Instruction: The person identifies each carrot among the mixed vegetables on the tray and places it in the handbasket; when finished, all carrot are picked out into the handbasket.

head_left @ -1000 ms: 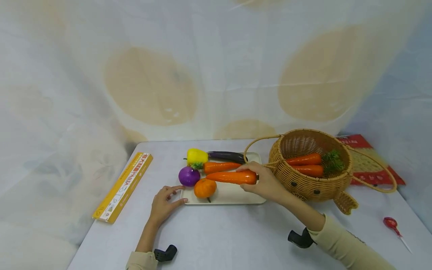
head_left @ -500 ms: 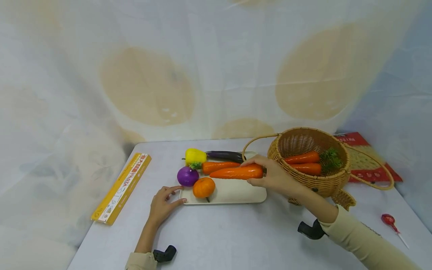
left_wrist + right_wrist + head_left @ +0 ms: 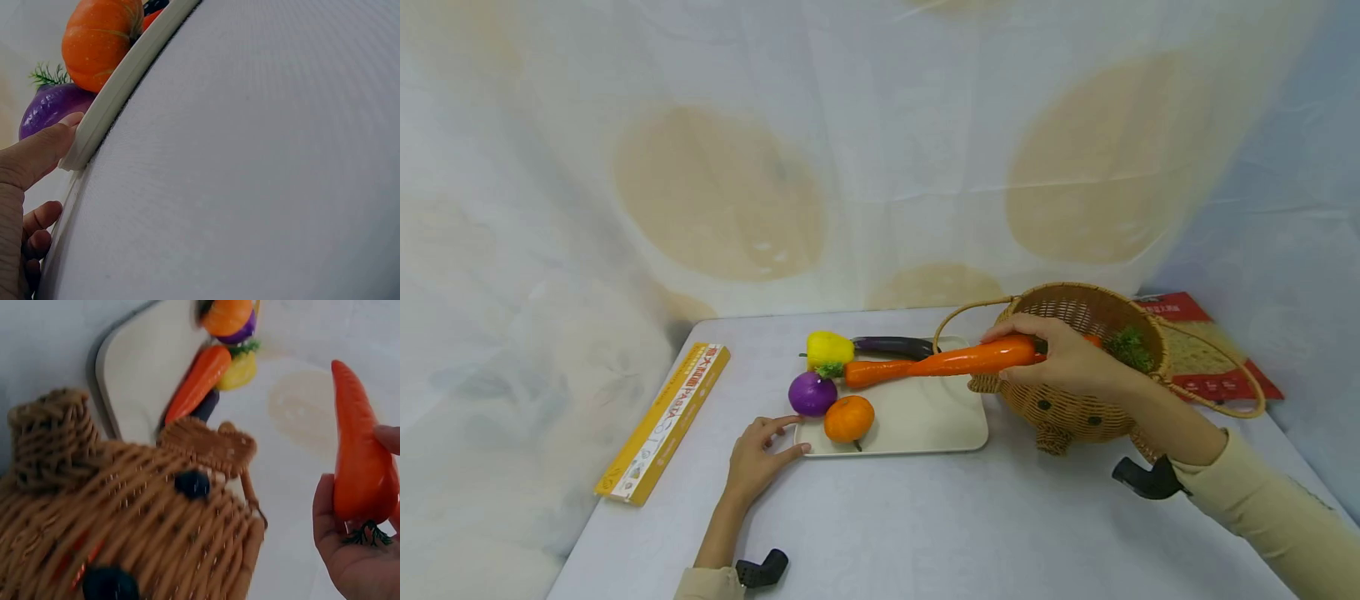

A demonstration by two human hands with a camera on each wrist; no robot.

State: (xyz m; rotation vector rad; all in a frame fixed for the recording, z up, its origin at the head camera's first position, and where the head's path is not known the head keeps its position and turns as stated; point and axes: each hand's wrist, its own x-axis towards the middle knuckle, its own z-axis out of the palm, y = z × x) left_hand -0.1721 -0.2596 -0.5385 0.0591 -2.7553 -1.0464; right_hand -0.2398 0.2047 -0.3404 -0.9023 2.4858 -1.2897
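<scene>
On the white table (image 3: 925, 525), one carrot (image 3: 872, 373) lies on the tray (image 3: 936, 418); your right hand (image 3: 1063, 360) grips another carrot (image 3: 977, 359), unplaced. Your left hand (image 3: 756, 454), fingers apart, touches the tray.

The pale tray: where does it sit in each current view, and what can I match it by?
Head: pale tray just below the middle.
Left wrist: pale tray partly seen, upper left, its rim slanting.
Right wrist: pale tray upper left, cut by the top edge.
Shared landmark: the orange pumpkin.

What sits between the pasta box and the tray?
In the head view, the left hand lies between the pasta box and the tray, with white tabletop showing around it.
</scene>
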